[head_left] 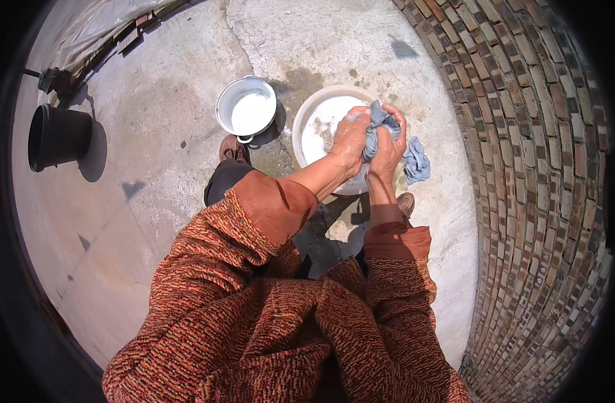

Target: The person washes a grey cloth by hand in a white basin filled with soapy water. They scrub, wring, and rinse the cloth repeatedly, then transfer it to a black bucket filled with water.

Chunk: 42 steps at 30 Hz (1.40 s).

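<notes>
A wet, bunched grey-blue cloth (372, 138) is gripped between my two hands, above the right side of a round whitish basin (298, 132). My left hand (350, 137) presses on it from the left, its skin wet. From the right, my right hand (388, 143) has its fingers curled around the same cloth. Bright, sunlit water with suds (327, 121) lies in the basin. On the concrete just right of the basin rests a second crumpled light-blue cloth (417, 160), apart from my hands.
A white enamel pot (224, 108) with a side handle stands left of the basin, near my left shoe (233, 149). Farther left is a black bucket (60, 136). A brick wall (529, 151) runs along the right. Plastic sheeting (93, 30) lies at the upper left.
</notes>
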{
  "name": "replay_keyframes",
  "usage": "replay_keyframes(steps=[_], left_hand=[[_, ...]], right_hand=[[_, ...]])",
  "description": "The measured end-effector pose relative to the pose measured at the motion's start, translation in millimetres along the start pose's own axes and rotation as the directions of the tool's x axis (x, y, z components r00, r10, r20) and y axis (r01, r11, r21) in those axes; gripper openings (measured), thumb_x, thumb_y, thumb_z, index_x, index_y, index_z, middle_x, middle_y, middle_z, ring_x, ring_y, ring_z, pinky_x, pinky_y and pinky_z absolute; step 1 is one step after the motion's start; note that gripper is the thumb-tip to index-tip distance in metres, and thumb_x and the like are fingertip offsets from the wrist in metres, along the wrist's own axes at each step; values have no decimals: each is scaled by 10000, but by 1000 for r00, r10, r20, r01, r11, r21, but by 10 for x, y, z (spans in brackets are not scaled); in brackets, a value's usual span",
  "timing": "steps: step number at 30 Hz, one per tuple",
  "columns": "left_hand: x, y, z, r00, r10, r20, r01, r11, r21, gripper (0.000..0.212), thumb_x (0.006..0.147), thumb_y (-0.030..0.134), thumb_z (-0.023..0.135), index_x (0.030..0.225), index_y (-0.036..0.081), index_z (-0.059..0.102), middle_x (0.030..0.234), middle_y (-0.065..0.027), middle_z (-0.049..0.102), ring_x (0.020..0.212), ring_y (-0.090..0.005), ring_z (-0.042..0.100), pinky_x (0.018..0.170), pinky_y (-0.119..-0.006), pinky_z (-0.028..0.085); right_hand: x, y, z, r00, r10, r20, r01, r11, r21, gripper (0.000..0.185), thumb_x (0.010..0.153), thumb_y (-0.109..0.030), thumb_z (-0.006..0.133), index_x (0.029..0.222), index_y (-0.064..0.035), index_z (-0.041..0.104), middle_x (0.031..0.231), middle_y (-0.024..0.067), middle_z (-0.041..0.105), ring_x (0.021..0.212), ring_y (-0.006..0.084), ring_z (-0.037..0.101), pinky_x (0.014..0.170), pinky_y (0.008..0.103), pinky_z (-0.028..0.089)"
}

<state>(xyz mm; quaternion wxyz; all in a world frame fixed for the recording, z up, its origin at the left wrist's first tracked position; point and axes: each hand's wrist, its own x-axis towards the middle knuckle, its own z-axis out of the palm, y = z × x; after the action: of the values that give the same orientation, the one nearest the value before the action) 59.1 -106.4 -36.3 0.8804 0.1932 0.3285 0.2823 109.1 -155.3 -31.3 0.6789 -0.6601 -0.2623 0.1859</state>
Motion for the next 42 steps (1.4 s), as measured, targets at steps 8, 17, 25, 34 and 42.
replay_keyframes(steps=[8, 17, 25, 34, 42], left_hand=[[-110, -37, 6, 997, 42, 57, -46, 997, 68, 152, 833, 213, 596, 865, 72, 549, 827, -17, 550, 719, -103, 504, 601, -249, 421], [320, 26, -199, 976, 207, 74, -214, 972, 95, 256, 851, 217, 540, 1045, 50, 520, 976, -81, 559, 822, -160, 546, 720, -288, 473], [-108, 111, 46, 974, -111, 197, 133, 986, -104, 369, 924, 262, 397, 1241, 91, 478, 1074, -103, 550, 1012, -235, 554, 772, -398, 510], [-106, 260, -7, 982, -101, 160, 77, 986, 147, 273, 874, 303, 526, 975, 53, 573, 952, -38, 551, 863, -149, 514, 766, -285, 423], [122, -163, 10, 903, 349, 251, -407, 510, 758, 210, 801, 217, 554, 762, 11, 571, 763, -149, 560, 720, -296, 570, 647, -359, 461]], right_hand=[[131, 9, -80, 984, -123, -125, 112, 990, -89, 145, 787, -71, 641, 804, -36, 501, 832, 30, 532, 734, 131, 508, 653, 237, 420], [-275, -133, 242, 931, -362, -47, 349, 921, -171, 250, 722, -99, 715, 819, -54, 489, 794, 33, 494, 848, 176, 502, 825, 285, 384], [313, 41, -168, 979, -194, 68, 192, 981, 36, 157, 786, -148, 632, 909, -62, 588, 1066, 96, 564, 999, 249, 519, 894, 373, 397], [-69, -8, -111, 616, -621, 485, 765, 323, -558, 613, 861, -625, 328, 1246, -175, 489, 1265, 96, 431, 1110, 311, 390, 933, 448, 284], [-9, 57, -132, 897, -440, 46, 415, 799, -435, 261, 893, -243, 429, 883, 4, 515, 877, 146, 509, 740, 267, 475, 708, 365, 392]])
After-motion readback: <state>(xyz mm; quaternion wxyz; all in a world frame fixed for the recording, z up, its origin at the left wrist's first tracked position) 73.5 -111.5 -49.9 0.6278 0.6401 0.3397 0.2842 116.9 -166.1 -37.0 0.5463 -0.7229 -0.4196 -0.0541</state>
